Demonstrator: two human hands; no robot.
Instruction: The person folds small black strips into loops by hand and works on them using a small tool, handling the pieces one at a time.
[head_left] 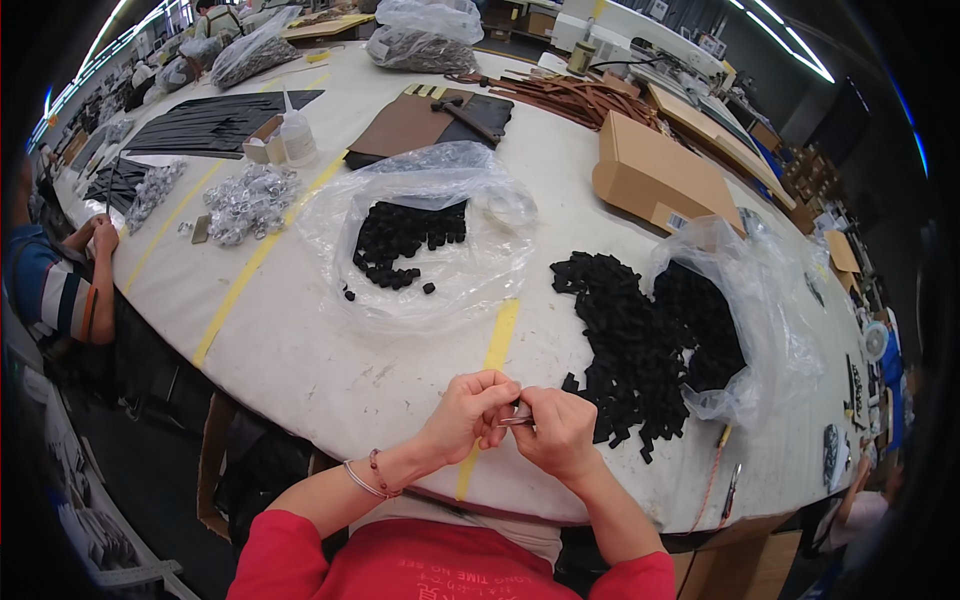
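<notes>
Above the table's front edge, my left hand (pixel 472 410) and my right hand (pixel 560 428) meet, fingers closed and almost touching. My left thumb and forefinger pinch a small black piece (pixel 517 403), mostly hidden by the fingers. A small shiny metal tool (pixel 515 421) sticks out of my right hand; its kind cannot be made out. Just right of my hands lies a heap of small black pieces (pixel 625 350), spilling out of a clear plastic bag (pixel 775 350). Farther off, a flattened clear bag (pixel 480 265) carries finished-looking black pieces (pixel 415 232).
Metal rings (pixel 250 200) lie in a pile at the left, near a squeeze bottle (pixel 297 135). A hammer (pixel 468 117) rests on dark sheets (pixel 400 135). A cardboard box (pixel 665 170) stands at the back right. Another person (pixel 65 270) works at the left edge.
</notes>
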